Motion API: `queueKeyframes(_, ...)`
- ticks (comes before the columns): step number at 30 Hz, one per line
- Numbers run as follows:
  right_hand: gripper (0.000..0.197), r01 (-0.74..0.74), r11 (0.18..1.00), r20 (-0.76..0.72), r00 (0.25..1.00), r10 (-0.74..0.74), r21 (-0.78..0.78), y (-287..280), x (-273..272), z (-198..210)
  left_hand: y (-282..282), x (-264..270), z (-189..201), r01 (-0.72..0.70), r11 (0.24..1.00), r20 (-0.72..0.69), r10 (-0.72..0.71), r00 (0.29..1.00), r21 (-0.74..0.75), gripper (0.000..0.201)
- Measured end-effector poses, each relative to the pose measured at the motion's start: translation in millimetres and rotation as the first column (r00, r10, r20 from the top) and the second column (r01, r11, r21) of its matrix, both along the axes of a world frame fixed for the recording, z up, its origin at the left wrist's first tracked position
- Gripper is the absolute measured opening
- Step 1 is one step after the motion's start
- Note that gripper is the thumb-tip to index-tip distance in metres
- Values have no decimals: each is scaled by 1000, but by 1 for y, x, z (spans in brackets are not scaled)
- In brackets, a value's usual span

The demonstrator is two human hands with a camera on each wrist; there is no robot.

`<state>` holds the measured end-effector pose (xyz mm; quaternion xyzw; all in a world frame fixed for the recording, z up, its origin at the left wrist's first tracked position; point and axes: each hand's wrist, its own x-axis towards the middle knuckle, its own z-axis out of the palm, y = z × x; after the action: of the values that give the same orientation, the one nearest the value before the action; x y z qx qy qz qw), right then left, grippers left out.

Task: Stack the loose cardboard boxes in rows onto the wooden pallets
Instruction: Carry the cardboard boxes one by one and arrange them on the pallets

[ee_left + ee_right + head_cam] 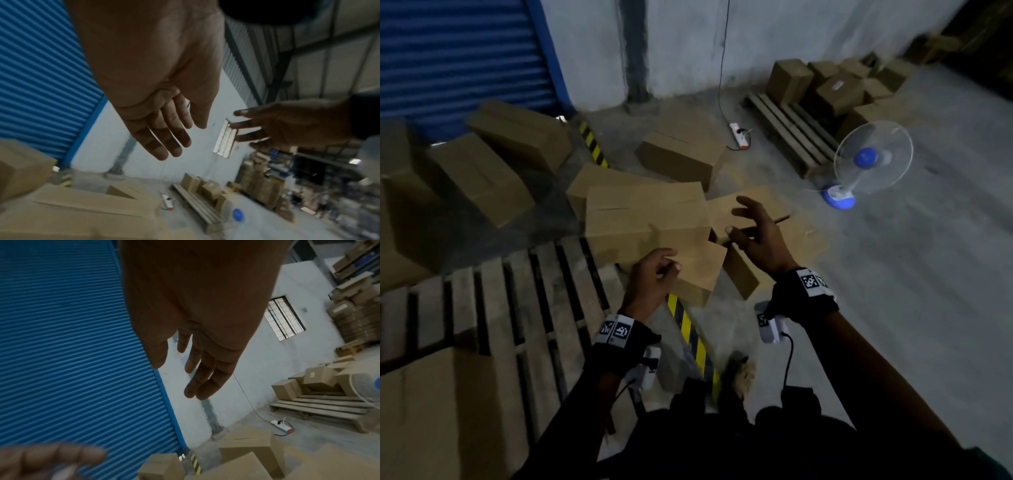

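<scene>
Several loose brown cardboard boxes point(647, 219) lie jumbled on the floor in front of me, beside the near wooden pallet point(517, 308). My left hand point(666, 263) hovers over the lowest box's near corner, fingers relaxed, holding nothing. The left wrist view shows the left hand point(176, 136) with its fingers straight. My right hand point(753, 229) is raised over the boxes on the right, fingers spread and empty; the right wrist view shows the right hand point(193, 374) the same way. One box point(431, 411) sits on the near pallet at lower left.
More boxes point(482, 178) lean by the blue shutter point(458, 58). A second pallet point(787, 133) with boxes point(835, 89) stands at the far right. A table fan point(873, 157) and a power strip point(739, 135) sit on the floor. Yellow-black tape point(691, 335) runs past my feet.
</scene>
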<state>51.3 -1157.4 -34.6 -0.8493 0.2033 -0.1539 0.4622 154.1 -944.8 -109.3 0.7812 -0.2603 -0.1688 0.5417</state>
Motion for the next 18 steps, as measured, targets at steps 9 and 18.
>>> queueKeyframes(9, 61, -125, 992, -44, 991, 126, 30, -159, 91, -19, -101, 73, -21, -241, 967, 72, 235, 969, 86, 23)
queueKeyframes(18, 61, -372, 923, -196, 902, 385, 99, -225, 232, -76, -138, 133, -63, -420, 879, -39, 439, 897, 226, 54)
